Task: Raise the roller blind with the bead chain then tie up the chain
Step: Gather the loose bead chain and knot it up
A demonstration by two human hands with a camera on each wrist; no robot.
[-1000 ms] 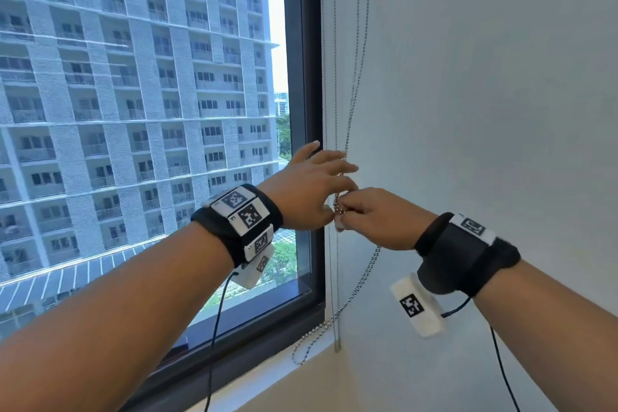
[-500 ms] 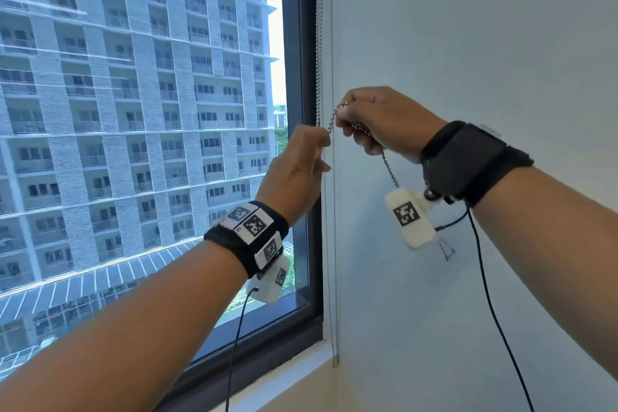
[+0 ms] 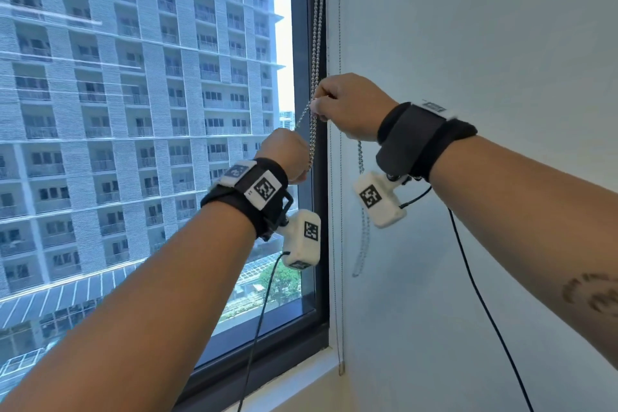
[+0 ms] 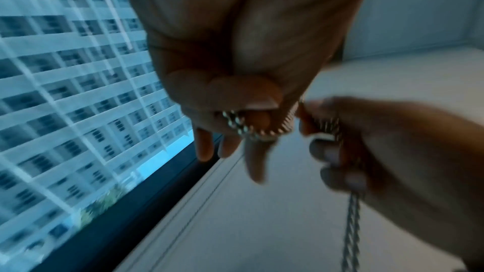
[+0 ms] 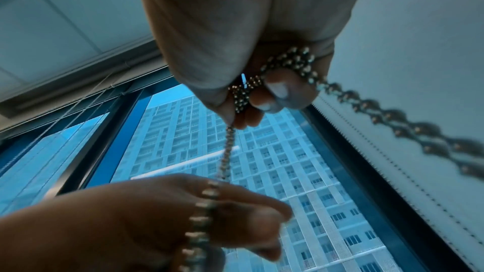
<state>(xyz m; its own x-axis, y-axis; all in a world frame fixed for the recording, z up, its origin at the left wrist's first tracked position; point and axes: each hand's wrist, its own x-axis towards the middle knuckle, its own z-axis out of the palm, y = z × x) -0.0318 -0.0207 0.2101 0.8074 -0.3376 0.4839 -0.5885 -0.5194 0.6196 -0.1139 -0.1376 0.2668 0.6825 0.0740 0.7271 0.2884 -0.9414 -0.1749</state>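
The metal bead chain [image 3: 316, 27] hangs down along the dark window frame [image 3: 302, 43]. My right hand [image 3: 321, 107] grips a gathered bunch of bead chain [image 5: 288, 63], its fingers curled round it. A loose loop of chain [image 3: 362, 237] dangles below that hand against the white surface. My left hand [image 3: 291, 157] sits lower and to the left and pinches the chain [image 4: 243, 125] between thumb and fingers. A short taut length of chain [image 5: 226, 148] runs between the two hands. The blind itself is not in the head view.
Pale blind-like fabric with a stitched edge [image 5: 393, 164] fills the right side. Thin cords [image 3: 339, 244] hang beside it down to the sill [image 3: 301, 375]. Through the glass [image 3: 133, 110] stands a tall apartment block. Cables trail from both wrist cameras.
Both hands have climbed up the chain from near the sill. My right hand went from level with the left to above it, and the slack loop lifted off the sill.
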